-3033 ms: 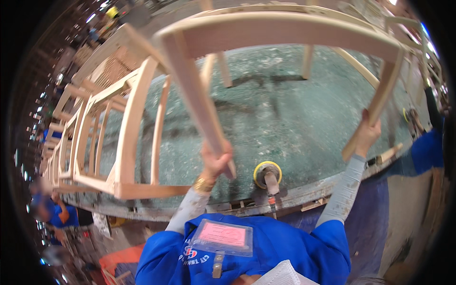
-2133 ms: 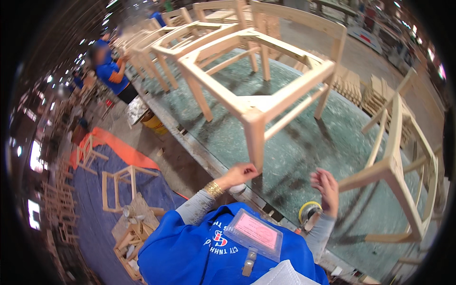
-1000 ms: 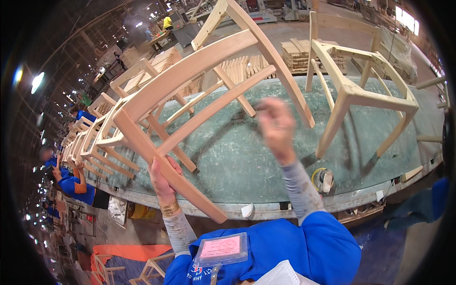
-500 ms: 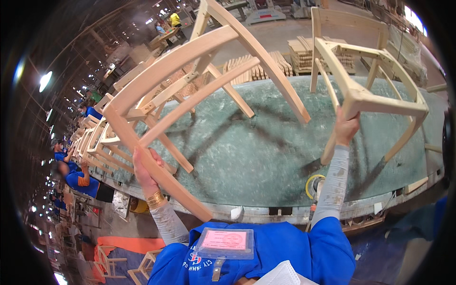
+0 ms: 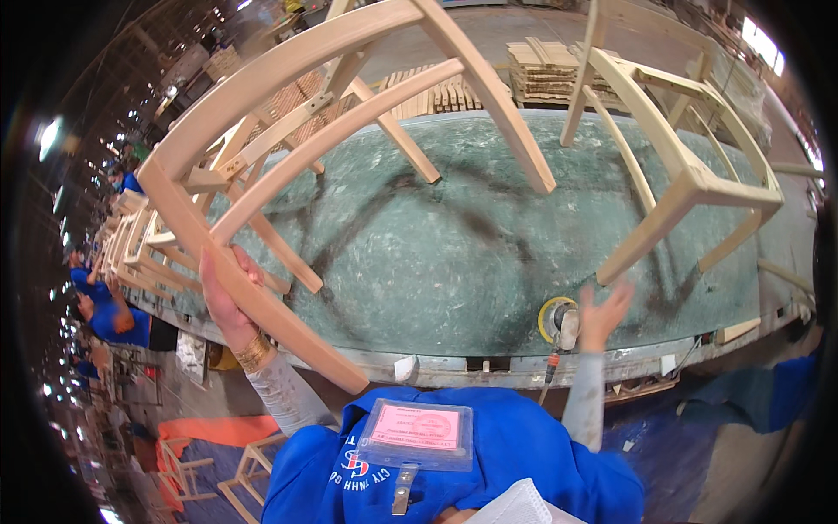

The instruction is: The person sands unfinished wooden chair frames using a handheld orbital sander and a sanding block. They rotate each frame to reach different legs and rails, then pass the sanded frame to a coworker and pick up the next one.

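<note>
My left hand (image 5: 229, 301) is wrapped round one leg of a bare wooden chair frame (image 5: 281, 321), which is tilted over the left part of the table. That leg's end reaches past the table's near edge. My right hand (image 5: 607, 314) is empty with fingers spread, just right of a handheld disc sander (image 5: 567, 332) with a yellow-rimmed pad. The sander lies at the near edge, its hose running toward me. Beyond my right hand, a second wooden chair frame (image 5: 685, 188) rests on the table with nobody holding it.
The long green-topped table (image 5: 436, 288) shows dusty marks and dark shadows. More chair frames (image 5: 131, 249) line its left end, where co-workers in blue (image 5: 118, 314) stand. Stacked wooden parts (image 5: 559, 74) are behind. Chair frames (image 5: 188, 472) also stand on the floor at lower left.
My right hand has let go of the right chair frame's corner and come down beside the sander, opening. My left hand keeps its hold on the left chair frame. The whole view has shifted slightly.
</note>
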Motion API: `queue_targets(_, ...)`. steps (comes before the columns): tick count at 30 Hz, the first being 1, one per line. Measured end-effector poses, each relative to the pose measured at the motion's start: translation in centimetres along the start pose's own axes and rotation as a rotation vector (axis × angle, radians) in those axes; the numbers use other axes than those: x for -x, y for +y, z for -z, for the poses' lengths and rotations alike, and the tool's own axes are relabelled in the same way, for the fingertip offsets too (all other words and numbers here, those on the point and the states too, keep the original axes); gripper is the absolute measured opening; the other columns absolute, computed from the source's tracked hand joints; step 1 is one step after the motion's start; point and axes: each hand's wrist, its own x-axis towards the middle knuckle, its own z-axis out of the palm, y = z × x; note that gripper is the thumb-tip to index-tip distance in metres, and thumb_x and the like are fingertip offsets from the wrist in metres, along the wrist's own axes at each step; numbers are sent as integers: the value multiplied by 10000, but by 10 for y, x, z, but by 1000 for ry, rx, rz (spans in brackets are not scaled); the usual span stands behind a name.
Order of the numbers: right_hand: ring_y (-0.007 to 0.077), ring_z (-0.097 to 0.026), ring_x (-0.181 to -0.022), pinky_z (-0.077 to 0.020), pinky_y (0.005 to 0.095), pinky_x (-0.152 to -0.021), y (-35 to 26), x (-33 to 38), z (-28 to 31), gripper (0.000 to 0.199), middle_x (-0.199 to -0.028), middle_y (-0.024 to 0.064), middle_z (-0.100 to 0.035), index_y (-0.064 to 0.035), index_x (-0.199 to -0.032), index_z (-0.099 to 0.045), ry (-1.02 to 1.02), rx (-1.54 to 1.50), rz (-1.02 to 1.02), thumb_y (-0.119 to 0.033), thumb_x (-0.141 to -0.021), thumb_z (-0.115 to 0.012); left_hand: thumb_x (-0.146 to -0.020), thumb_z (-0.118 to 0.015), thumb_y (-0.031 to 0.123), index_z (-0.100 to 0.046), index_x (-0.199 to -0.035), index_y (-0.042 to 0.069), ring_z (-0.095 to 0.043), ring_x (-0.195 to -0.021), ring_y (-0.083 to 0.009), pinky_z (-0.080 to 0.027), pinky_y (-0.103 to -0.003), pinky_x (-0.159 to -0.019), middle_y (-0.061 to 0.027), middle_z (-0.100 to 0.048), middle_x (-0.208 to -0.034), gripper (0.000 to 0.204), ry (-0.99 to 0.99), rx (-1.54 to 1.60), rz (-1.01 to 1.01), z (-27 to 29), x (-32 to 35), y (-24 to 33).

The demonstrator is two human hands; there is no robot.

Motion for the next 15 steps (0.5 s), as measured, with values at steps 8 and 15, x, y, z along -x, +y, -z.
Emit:
queue_targets(8, 436, -486, -1068, -438, 468, -876, -16, 56, -12, 803, -1170, 239, -446, -201, -1366, -362, -658, 152, -251, -177, -663, -749, -922, -440, 417, -442, -1064, 5, -476, -496, -155, -416, -268, -450, -79, -457, -648, 435, 16, 30, 10, 6, 1, -5)
queue_targets(15, 414, -522, -1020, -450, 454, -857, -151, -42, 36, 709, -1122, 204, -448, -231, -1289, -487, -87, -74, 265, -20, -648, -705, -927, -448, 394, -431, -1065, -1, -520, -488, -163, -441, -261, -424, -110, -494, -640, 419, -26, -26, -103, 3, 4, -5)
